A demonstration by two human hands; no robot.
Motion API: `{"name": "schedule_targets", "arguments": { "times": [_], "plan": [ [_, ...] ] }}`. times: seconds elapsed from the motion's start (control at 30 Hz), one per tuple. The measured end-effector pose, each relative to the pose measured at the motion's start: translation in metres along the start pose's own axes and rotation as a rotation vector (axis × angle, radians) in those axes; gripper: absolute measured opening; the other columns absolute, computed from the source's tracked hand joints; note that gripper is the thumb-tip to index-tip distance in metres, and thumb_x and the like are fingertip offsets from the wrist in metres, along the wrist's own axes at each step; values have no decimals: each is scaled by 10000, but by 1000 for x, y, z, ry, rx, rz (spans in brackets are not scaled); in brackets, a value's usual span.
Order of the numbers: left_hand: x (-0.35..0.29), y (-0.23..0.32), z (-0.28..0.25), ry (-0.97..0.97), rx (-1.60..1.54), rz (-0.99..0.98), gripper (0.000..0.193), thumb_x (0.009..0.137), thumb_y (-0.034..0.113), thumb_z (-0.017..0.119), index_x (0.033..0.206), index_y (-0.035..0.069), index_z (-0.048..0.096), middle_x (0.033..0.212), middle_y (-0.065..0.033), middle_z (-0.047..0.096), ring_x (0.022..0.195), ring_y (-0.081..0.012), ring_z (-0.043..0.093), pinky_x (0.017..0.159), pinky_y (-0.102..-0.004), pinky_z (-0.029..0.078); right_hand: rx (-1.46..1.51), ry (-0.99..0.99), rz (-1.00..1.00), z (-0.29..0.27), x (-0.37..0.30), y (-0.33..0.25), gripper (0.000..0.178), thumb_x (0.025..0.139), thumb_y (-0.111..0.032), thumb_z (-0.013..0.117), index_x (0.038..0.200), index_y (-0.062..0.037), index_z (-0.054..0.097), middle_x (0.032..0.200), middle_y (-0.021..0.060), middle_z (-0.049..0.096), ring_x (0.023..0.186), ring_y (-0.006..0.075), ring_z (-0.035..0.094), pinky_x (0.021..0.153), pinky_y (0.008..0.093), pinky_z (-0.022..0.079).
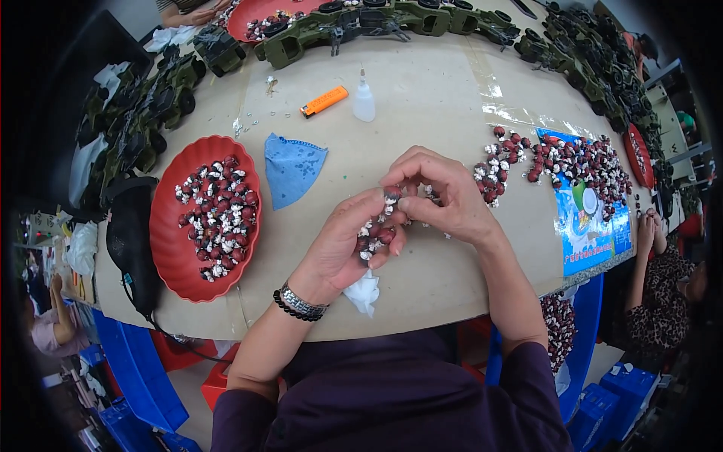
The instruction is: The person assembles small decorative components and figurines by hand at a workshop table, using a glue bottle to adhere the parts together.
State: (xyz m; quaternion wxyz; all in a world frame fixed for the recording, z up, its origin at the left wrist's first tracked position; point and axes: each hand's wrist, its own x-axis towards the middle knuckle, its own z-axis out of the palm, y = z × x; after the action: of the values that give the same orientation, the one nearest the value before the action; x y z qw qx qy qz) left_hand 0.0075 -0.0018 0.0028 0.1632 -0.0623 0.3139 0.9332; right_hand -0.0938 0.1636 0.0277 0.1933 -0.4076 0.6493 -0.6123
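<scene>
My left hand [343,237] is half curled above the middle of the table and holds several small dark-red and white pieces [385,236], which look like tiny toy heads. My right hand [452,196] meets it from the right. Its thumb and forefinger close on one of these dark-red pieces [392,193] at the left fingertips. Just behind the right fingers a few more white bits show, partly hidden. A crumpled white tissue [364,292] lies under my left wrist.
A red scalloped bowl [160,226] of similar pieces stands left, beside a blue cloth [294,169]. Beyond are an orange lighter [324,101] and a dropper bottle [364,102]. Loose pieces [580,162] spread over a blue printed sheet [595,252]. Green toy vehicles [361,26] line the far edge.
</scene>
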Motion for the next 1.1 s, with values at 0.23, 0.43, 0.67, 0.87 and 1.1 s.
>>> {"name": "schedule_targets", "arguments": {
  "times": [0.23, 0.43, 0.67, 0.87, 1.1],
  "plan": [
    [1, 2, 4, 10, 2, -24, 283, 984, 273, 512, 1052, 11, 594, 861, -72, 619, 653, -180, 628, 386, -217, 404, -234, 48, -133, 0, 1, 2, 221, 744, 19, 665, 964, -6, 665, 942, 66, 613, 798, 119, 574, 652, 244, 466],
    [2, -1, 0, -9, -24, -72, 315, 995, 295, 481, 1071, 5, 576, 844, -72, 604, 653, -179, 631, 384, -218, 402, -305, 49, -191, 0, 1, 2, 245, 722, 7, 686, 966, -9, 669, 923, 65, 622, 812, 148, 580, 649, 251, 468],
    [-8, 17, 10, 163, 148, 235, 238, 988, 245, 516, 1049, 28, 592, 805, -58, 613, 637, -133, 619, 399, -196, 391, -590, 239, 25, -24, -2, -21, 257, 752, -87, 687, 995, -13, 649, 881, 68, 618, 816, 172, 590, 674, 298, 468],
    [-25, 58, 6, 514, 488, 863, 134, 939, 143, 610, 999, 24, 614, 800, -54, 640, 623, -86, 596, 431, -186, 396, -1099, 221, 287, -51, -19, -10, 194, 741, -91, 691, 923, -36, 652, 811, 101, 610, 851, 285, 598, 738, 405, 476],
    [-41, 84, -7, 1228, 1483, 1095, 111, 820, 114, 717, 866, 20, 679, 760, -46, 658, 762, -166, 584, 678, -298, 452, -1201, 164, 361, -46, -20, -9, 176, 739, -84, 680, 912, -66, 706, 833, 111, 631, 898, 290, 604, 769, 416, 491]
  ]
}}
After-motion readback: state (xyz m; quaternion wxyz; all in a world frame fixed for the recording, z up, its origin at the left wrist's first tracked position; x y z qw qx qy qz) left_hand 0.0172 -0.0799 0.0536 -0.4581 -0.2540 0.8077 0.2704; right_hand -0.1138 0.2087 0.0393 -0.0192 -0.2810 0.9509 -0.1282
